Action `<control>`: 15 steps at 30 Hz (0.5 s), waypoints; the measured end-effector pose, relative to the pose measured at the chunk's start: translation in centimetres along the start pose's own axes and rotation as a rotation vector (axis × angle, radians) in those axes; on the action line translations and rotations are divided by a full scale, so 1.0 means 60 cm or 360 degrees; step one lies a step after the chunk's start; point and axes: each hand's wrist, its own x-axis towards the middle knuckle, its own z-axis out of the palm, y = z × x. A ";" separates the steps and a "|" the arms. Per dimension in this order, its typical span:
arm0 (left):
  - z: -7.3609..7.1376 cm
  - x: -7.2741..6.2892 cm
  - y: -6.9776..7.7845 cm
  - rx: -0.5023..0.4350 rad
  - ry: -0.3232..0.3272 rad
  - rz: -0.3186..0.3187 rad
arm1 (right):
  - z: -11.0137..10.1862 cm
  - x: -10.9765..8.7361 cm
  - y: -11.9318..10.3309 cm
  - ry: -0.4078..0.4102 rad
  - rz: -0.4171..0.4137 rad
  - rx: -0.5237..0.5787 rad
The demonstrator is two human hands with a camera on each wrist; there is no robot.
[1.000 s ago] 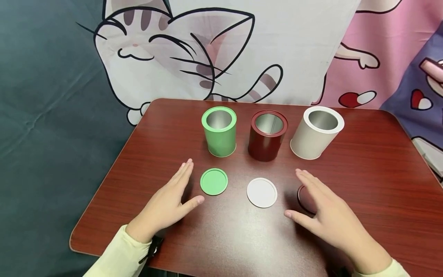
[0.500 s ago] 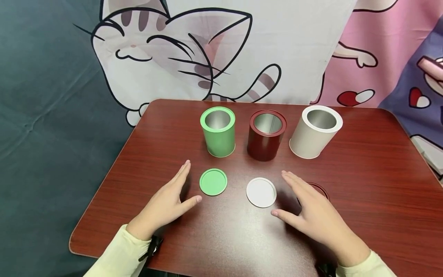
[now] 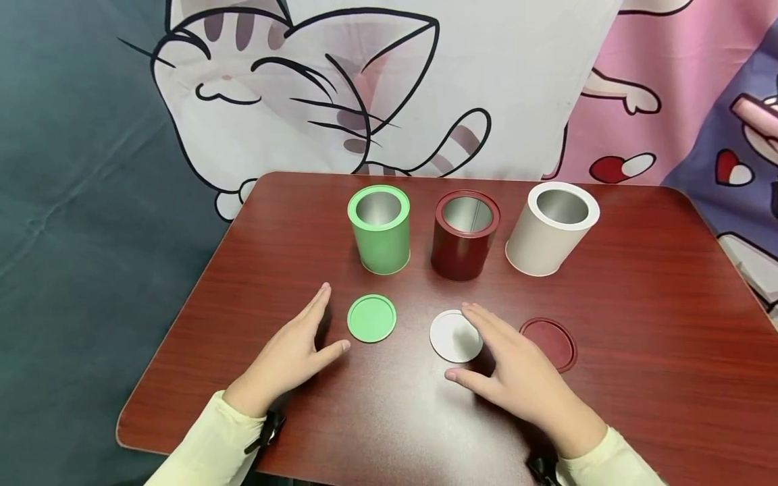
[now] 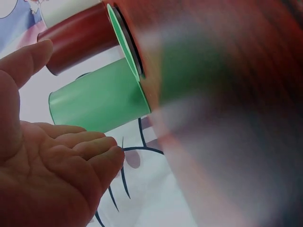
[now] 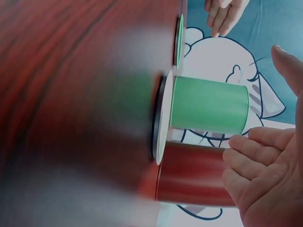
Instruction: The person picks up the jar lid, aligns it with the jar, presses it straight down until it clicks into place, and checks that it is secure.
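Note:
My left hand (image 3: 286,361) is held over the table, fingers straight and thumb spread, just left of the flat green lid (image 3: 371,318). Nothing is in its grasp. The right hand (image 3: 516,371), also empty with straight fingers, hovers at the right edge of the white lid (image 3: 451,337) and covers a little of it. To the right of that hand lies the dark red lid (image 3: 552,343), partly hidden behind it. Behind the lids stand three lidless tins: green (image 3: 381,239), dark red (image 3: 460,246) and white (image 3: 541,243). The right wrist view shows a gap between fingers and white lid (image 5: 164,118).
The reddish-brown wooden table (image 3: 656,324) has rounded corners, and its back edge runs just behind the tins. A cat-print cloth (image 3: 498,61) and a dark green cloth (image 3: 79,202) hang beyond it.
My right hand has moved left, from over the dark red lid to beside the white lid, uncovering most of the dark red one. The left hand has stayed nearly still.

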 end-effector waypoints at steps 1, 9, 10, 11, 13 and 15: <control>0.000 0.001 -0.001 0.0000 -0.0004 -0.0009 | 0.002 0.001 -0.001 -0.0003 0.0002 0.0007; 0.005 0.006 -0.007 -0.0008 -0.0007 -0.0050 | 0.018 0.008 -0.002 -0.0037 0.0086 0.0063; 0.006 0.006 -0.007 -0.0007 -0.0007 -0.0048 | 0.020 0.009 -0.002 -0.0027 0.0093 0.0068; 0.007 0.006 -0.008 -0.0005 -0.0007 -0.0047 | 0.023 0.010 -0.002 -0.0016 0.0100 0.0067; 0.008 0.007 -0.008 -0.0003 -0.0004 -0.0043 | 0.027 0.012 -0.003 -0.0002 0.0105 0.0075; 0.008 0.007 -0.008 0.0002 -0.0005 -0.0041 | 0.031 0.014 -0.006 -0.0007 0.0114 0.0076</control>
